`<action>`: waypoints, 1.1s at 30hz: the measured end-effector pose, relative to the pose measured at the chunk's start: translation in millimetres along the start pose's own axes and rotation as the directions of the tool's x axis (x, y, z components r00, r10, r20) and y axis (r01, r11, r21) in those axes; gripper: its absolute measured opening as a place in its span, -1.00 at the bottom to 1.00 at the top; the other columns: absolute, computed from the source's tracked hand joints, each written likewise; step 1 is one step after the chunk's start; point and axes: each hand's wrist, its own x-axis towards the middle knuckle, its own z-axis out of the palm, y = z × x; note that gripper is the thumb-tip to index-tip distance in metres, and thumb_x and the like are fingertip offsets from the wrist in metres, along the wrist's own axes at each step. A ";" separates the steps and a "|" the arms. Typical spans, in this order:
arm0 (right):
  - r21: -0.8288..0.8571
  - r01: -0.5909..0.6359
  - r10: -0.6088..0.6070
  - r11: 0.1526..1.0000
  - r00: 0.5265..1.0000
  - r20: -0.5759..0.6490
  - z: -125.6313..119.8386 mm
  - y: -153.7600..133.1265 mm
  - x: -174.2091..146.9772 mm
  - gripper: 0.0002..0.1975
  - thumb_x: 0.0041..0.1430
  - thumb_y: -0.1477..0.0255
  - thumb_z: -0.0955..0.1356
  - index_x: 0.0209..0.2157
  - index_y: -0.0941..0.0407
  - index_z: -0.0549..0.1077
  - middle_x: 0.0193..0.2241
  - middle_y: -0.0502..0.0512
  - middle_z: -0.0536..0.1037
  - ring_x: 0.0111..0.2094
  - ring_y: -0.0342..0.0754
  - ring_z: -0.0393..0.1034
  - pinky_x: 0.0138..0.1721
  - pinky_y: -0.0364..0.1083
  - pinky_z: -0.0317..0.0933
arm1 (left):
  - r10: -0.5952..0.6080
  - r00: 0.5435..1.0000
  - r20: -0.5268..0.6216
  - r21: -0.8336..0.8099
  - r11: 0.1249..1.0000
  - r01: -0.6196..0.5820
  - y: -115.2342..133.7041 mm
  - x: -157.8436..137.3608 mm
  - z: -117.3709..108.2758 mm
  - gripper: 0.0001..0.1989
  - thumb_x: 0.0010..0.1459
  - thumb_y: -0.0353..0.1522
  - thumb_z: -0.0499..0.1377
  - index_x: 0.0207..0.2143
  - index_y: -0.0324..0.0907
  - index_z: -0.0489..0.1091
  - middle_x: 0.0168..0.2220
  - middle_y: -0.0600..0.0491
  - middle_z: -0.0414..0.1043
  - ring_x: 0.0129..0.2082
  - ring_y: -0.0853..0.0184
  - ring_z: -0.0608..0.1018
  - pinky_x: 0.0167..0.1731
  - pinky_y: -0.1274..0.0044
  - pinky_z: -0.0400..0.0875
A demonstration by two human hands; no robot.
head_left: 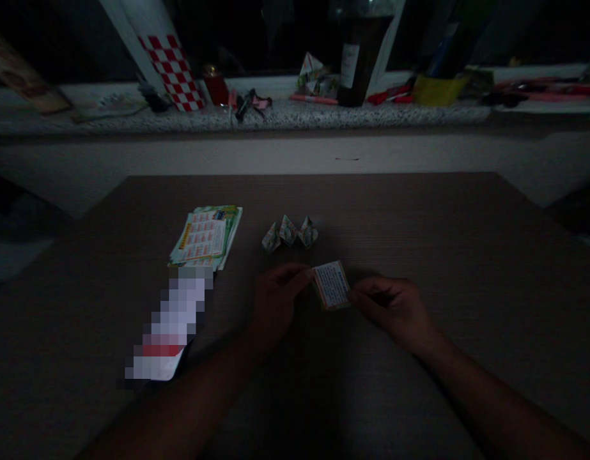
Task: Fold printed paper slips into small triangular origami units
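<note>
Between my two hands is a small folded piece of printed paper, with rows of dark text on its white face and a yellow-green edge. My left hand pinches its upper left corner between thumb and fingers. At its lower right side, my right hand grips the paper in the same way. Just beyond my left hand, three small folded paper pieces with pointed tips stand in a row on the table. A stack of printed paper sheets lies to the left of them.
Below the stack lies a pixelated bright phone-like object on the brown table. A speckled stone sill behind holds a red-and-white checkered container, a dark bottle, a yellow container and small clutter.
</note>
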 end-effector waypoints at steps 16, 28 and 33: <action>-0.069 0.175 -0.184 0.982 0.970 -0.158 -6.9 3.1 0.8 -0.92 0.01 0.42 0.44 -0.40 0.13 0.53 -0.50 0.05 0.58 -0.48 -0.10 0.46 -0.45 -0.16 0.34 | 0.229 0.966 0.121 0.212 0.945 -0.250 1.2 -9.7 -1.1 -0.90 0.03 -0.36 0.24 -0.48 -0.22 0.45 -0.54 0.14 0.41 -0.52 0.45 0.42 -0.49 0.62 0.30; -0.320 0.664 -0.702 0.676 0.712 -0.006 -11.7 -13.6 -4.6 -0.74 -0.03 0.70 0.40 -0.28 0.15 0.49 -0.40 0.12 0.55 -0.36 -0.01 0.47 -0.35 -0.01 0.36 | 0.705 0.488 0.515 0.432 0.279 -0.858 17.4 -11.8 -8.7 -0.93 0.08 -0.50 0.19 -0.33 -0.23 0.42 -0.38 0.02 0.46 -0.38 0.41 0.51 -0.38 0.57 0.44; -0.343 0.680 -0.719 0.648 0.695 0.018 -14.2 -14.8 -3.9 -0.75 -0.06 0.69 0.40 -0.30 0.16 0.48 -0.42 0.13 0.54 -0.38 0.01 0.46 -0.35 0.01 0.36 | 0.717 0.408 0.565 0.411 0.184 -0.893 18.6 -12.3 -10.8 -0.89 0.08 -0.51 0.20 -0.30 -0.22 0.40 -0.36 0.02 0.46 -0.37 0.40 0.51 -0.37 0.56 0.46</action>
